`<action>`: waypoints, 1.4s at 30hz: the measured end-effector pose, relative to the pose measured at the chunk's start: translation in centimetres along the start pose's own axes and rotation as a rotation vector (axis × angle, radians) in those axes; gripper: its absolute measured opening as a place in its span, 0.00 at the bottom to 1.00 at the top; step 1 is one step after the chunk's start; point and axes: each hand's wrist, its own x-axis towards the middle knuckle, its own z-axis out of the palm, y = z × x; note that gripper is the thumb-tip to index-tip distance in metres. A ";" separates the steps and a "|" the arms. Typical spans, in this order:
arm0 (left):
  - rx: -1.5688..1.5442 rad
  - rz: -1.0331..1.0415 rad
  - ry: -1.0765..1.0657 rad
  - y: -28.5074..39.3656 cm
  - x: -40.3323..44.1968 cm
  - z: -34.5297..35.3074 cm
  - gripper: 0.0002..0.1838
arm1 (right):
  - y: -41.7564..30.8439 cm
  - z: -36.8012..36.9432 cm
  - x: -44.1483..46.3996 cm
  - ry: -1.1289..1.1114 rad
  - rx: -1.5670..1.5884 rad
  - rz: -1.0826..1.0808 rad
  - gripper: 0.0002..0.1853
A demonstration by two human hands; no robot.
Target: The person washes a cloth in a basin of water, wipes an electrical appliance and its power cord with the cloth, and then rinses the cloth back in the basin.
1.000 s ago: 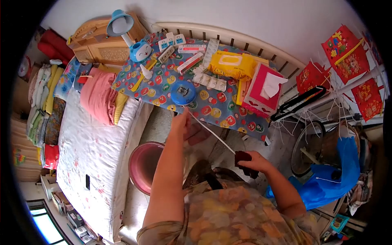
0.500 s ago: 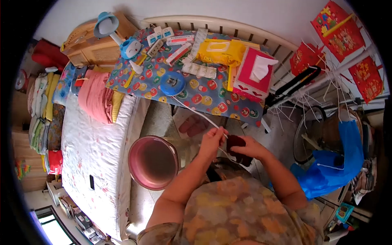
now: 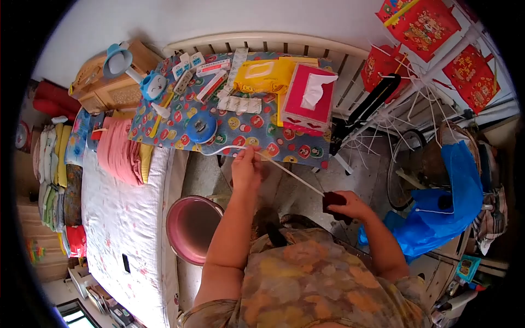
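Note:
My left hand (image 3: 247, 167) is closed in a pinch on a white cord (image 3: 290, 174), just off the front edge of the table. To the left the cord bends back toward a round blue device (image 3: 202, 128) on the tabletop. From my left hand it runs straight, down and right, to a dark maroon object (image 3: 334, 203) in my right hand. The fingers of my right hand (image 3: 351, 205) are wrapped round that object. Its kind is unclear, since the hand covers part of it.
The patterned table (image 3: 257, 146) bears a yellow wipes pack (image 3: 254, 82), a pink tissue box (image 3: 301, 112) and a blue lamp (image 3: 152, 86). A pink bucket (image 3: 174, 229) stands by the bed (image 3: 123, 218). Blue plastic (image 3: 432, 224) and red lanterns (image 3: 421, 27) are at right.
My left hand has moved up and left along the cord, toward the table. My right hand has shifted right and slightly down with the maroon object, and the cord between them is longer and taut.

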 end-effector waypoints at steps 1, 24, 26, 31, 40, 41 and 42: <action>0.002 -0.001 -0.006 0.0 0.5 -0.1 0.10 | 0.5 -0.4 -0.7 0.029 0.014 0.059 0.21; -0.205 0.013 0.075 3.6 9.3 -1.2 0.11 | 8.7 -6.3 -10.4 0.368 -0.067 0.337 0.18; -0.131 -0.002 0.000 4.4 10.4 -1.0 0.11 | 9.3 -6.4 -11.4 0.383 0.051 0.321 0.18; -0.087 0.014 -0.168 4.5 8.1 -0.4 0.15 | 7.3 -4.3 -12.1 0.474 0.537 0.223 0.19; 0.465 -0.262 -0.416 -1.2 -0.9 -1.2 0.13 | 3.3 1.3 -12.5 0.382 0.749 0.141 0.17; 0.541 -0.261 -0.538 -2.2 -2.4 -1.0 0.15 | 2.5 2.0 -12.5 0.369 0.774 0.123 0.17; 0.616 -0.261 -0.661 -3.3 -3.8 -0.6 0.18 | 2.2 2.5 -12.5 0.338 0.727 0.124 0.17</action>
